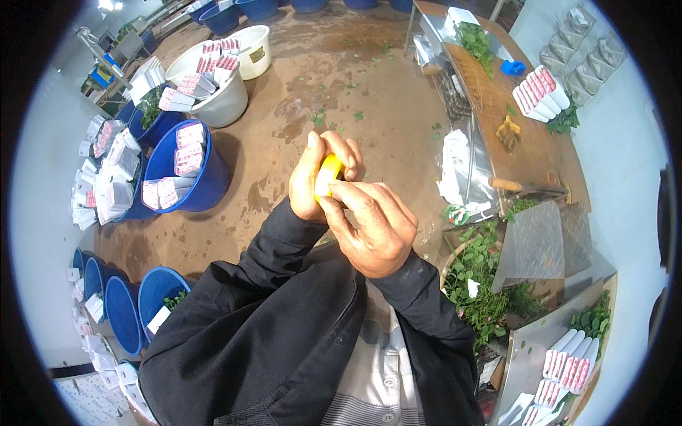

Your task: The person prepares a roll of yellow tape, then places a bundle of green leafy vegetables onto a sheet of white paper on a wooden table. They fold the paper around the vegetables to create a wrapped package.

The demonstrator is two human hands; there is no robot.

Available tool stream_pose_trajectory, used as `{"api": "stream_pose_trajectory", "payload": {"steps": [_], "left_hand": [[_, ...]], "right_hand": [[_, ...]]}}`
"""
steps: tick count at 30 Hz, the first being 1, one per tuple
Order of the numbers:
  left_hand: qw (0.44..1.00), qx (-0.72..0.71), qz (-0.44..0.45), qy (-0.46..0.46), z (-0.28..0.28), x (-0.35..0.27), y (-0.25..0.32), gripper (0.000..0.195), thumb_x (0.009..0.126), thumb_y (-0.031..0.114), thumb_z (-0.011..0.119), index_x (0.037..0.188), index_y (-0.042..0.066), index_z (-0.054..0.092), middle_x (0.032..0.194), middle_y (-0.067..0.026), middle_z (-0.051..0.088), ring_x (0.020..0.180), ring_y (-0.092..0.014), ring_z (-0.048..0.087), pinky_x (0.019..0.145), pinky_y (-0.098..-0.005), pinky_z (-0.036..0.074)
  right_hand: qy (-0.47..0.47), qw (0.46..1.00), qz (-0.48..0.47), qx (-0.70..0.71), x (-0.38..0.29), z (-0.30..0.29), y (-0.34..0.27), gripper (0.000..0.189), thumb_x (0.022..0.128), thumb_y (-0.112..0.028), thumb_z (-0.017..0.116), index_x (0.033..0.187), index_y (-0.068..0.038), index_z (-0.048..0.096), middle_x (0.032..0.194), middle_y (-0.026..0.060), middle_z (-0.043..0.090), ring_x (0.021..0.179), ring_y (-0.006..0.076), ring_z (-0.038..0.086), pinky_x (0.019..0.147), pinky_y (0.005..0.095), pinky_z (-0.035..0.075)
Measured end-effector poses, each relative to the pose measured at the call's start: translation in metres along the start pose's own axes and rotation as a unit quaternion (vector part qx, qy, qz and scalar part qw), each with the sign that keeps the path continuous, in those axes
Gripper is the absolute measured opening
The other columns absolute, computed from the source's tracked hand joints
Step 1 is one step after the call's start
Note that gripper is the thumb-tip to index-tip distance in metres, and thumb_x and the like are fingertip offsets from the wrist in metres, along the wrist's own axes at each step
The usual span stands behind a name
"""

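A yellow roll of tape (327, 174) is in my left hand (308, 186), raised in front of my chest. The left fingers curl over the top of the roll and the thumb points up beside it. My right hand (379, 226) pinches at the roll's near edge with thumb and forefinger. A pale, bright patch shows on the roll's face beside those fingertips. Whether a loose tape end sits between them is too small to tell.
Blue buckets (217, 175) and a whitish tub (234, 101) at left hold paper-wrapped flower bunches (189, 149). At right, a wooden table (471, 96) carries a yellow glove (508, 133), a wooden-handled tool (505, 185) and a wrapped bunch (541, 95). Leafy stems (474, 298) fill a container beside me.
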State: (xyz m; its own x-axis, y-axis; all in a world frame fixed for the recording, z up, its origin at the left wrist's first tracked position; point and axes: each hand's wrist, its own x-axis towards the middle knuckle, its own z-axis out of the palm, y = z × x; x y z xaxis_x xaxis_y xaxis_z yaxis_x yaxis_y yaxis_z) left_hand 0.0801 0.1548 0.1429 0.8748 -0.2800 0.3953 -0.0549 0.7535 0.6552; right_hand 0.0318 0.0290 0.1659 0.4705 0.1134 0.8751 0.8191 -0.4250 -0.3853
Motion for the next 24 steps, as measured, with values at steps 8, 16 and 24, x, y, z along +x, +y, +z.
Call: {"api": "stream_pose_trajectory", "payload": {"steps": [8, 16, 24], "left_hand": [[0.983, 0.164, 0.070, 0.045, -0.001, -0.002, 0.005, 0.048, 0.110, 0.041, 0.034, 0.090, 0.003, 0.057, 0.082, -0.0087, 0.057, 0.066, -0.013, 0.048, 0.061, -0.0269, 0.042], [0.969, 0.223, 0.076, 0.074, -0.003, -0.005, 0.006, 0.047, 0.109, 0.040, 0.040, 0.088, 0.002, 0.058, 0.082, -0.0082, 0.058, 0.065, -0.012, 0.049, 0.061, -0.0268, 0.042], [0.948, 0.291, 0.095, 0.084, -0.004, -0.007, 0.013, 0.048, 0.108, 0.044, 0.044, 0.088, 0.002, 0.059, 0.084, -0.0075, 0.061, 0.069, -0.012, 0.052, 0.064, -0.0271, 0.043]], "right_hand": [[-0.011, 1.000, 0.021, -0.006, 0.002, -0.005, -0.008, 0.028, 0.080, 0.001, 0.080, 0.107, -0.001, 0.073, 0.093, 0.0091, 0.069, 0.077, 0.0224, 0.071, 0.066, 0.0329, 0.057], [-0.063, 0.997, 0.038, -0.006, -0.003, -0.008, -0.004, 0.035, 0.081, -0.001, 0.075, 0.115, -0.004, 0.070, 0.099, 0.0074, 0.065, 0.083, 0.0242, 0.069, 0.071, 0.0330, 0.058], [-0.056, 0.997, 0.059, -0.001, -0.004, -0.002, -0.006, 0.032, 0.082, 0.000, 0.073, 0.113, -0.006, 0.070, 0.098, 0.0072, 0.065, 0.084, 0.0247, 0.069, 0.072, 0.0339, 0.058]]}}
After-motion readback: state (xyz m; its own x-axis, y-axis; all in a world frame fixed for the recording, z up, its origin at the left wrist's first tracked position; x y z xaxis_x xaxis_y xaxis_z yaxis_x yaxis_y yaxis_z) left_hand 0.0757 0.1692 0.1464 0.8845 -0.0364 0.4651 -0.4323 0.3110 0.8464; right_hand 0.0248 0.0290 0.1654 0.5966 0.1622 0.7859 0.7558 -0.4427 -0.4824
